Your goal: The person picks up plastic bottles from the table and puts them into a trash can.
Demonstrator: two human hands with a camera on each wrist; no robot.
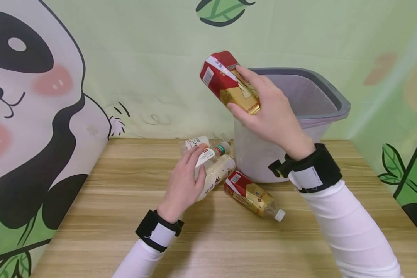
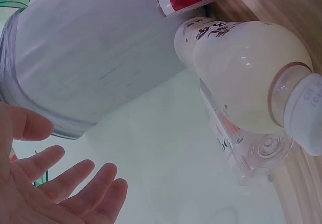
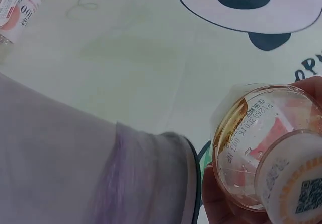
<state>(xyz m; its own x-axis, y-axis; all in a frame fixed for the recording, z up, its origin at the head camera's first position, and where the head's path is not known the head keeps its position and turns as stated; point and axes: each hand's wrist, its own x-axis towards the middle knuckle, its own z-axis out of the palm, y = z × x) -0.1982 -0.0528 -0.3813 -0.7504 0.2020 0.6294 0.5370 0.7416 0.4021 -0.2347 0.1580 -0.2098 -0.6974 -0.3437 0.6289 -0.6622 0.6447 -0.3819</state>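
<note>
My right hand grips a plastic bottle with a red and gold label, raised in front of the bin's rim. Its base points up and left, and in the right wrist view its cap faces the camera. My left hand is held over the bottles with its fingers loosely extended and nothing in them, as the left wrist view shows. Near it lies a cream-coloured bottle with a white cap. Behind that are clear bottles, one with a white label, partly hidden by the left hand.
A grey bin with a dark rim and a liner stands at the back of the wooden table. Against its foot lies a second red and gold bottle, white cap toward the front right. A printed panda backdrop rises behind.
</note>
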